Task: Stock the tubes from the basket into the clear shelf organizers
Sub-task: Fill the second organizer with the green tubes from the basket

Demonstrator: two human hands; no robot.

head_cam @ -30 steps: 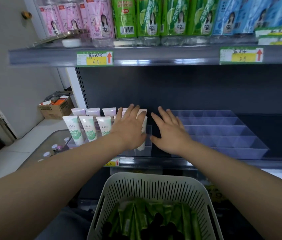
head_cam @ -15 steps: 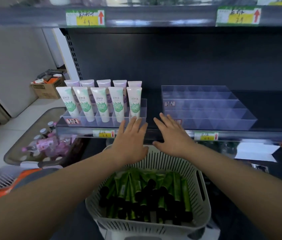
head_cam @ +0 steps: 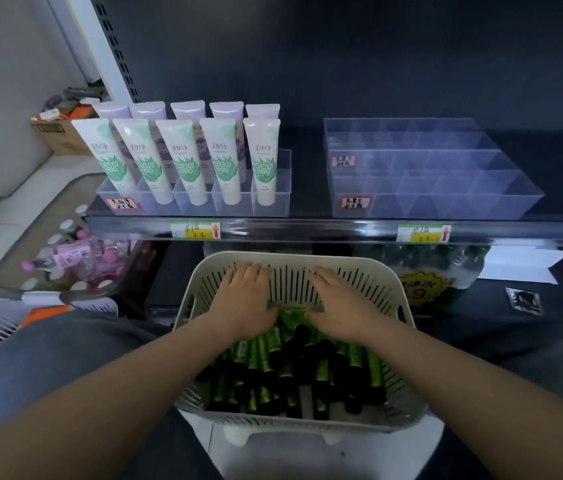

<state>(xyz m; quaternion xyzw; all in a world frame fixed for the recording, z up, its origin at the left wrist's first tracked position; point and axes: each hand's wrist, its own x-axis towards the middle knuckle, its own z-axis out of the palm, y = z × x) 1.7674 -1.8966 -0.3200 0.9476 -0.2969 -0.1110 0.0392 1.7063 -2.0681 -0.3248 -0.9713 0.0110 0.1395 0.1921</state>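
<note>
A: So, item one: the tubes?
B: Green tubes [head_cam: 262, 362], black caps, lying heaped in the pale slotted basket [head_cam: 290, 271]. The basket sits near, just below the shelf edge [head_cam: 307, 229].
A: Hands?
B: Left hand [head_cam: 242, 299]: palm down over the far left part of the heap, fingers straight and close together, tips by the basket's far wall, gripping nothing. Right hand [head_cam: 342, 303]: same pose over the far right part, fingers extended, holding nothing. Whether either palm presses on the tubes, I cannot tell.
A: Organizers?
B: Two, clear plastic, side by side on the shelf with a gap between them. Left organizer [head_cam: 273, 188]: a near row of five white tubes with green print [head_cam: 183, 161], standing upright, and a far row of lilac tubes [head_cam: 188, 110] behind them. Right organizer [head_cam: 429, 181]: gridded compartments in stepped rows, with a handwritten red-bordered label [head_cam: 356, 202] on its near wall.
A: Remainder?
B: Price tags [head_cam: 196, 231], yellow and green, on the shelf edge, one under each organizer. Grey bin [head_cam: 6, 289] at left on the floor, holding pink bottles [head_cam: 76, 254]. Cardboard box [head_cam: 62, 133], far left by the wall.
</note>
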